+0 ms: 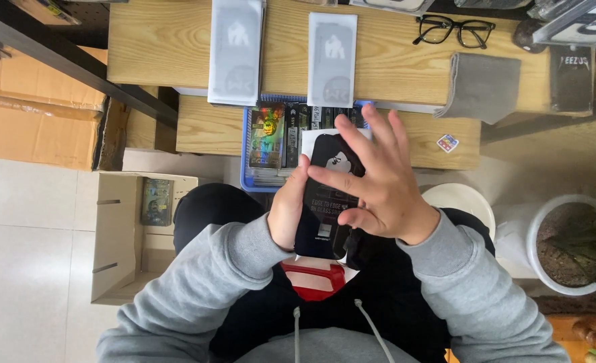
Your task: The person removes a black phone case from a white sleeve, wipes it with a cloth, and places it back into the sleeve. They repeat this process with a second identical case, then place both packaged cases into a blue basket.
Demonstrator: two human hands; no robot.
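Black and flat, a packet (325, 202) sits upright over the person's lap, just below the near edge of the table (177, 47). The left hand (288, 208) grips it along its left edge, fingers wrapped behind it and the thumb pressed to the front near its top. The right hand (375, 181) lies against the packet's right side with its fingers spread wide and flat; it clasps nothing, though the thumb touches the packet's front. Both sleeves are grey. Right behind the packet, on a lower shelf (204, 128) of the table, stands a blue basket (245, 161) filled with slim boxes on end, one with a shiny, rainbow-coloured face (267, 134). On the table top lie two pale grey sleeves (236, 50) side by side, a pair of black glasses (454, 30), a folded grey cloth (483, 84) and a dark box (571, 77) at the far right. A small coloured cube (447, 142) rests on the shelf to the right of the hands. On the floor to the left stands an open carton (120, 235) with one box inside, and to the right a white pot (567, 245) of soil with green leaves
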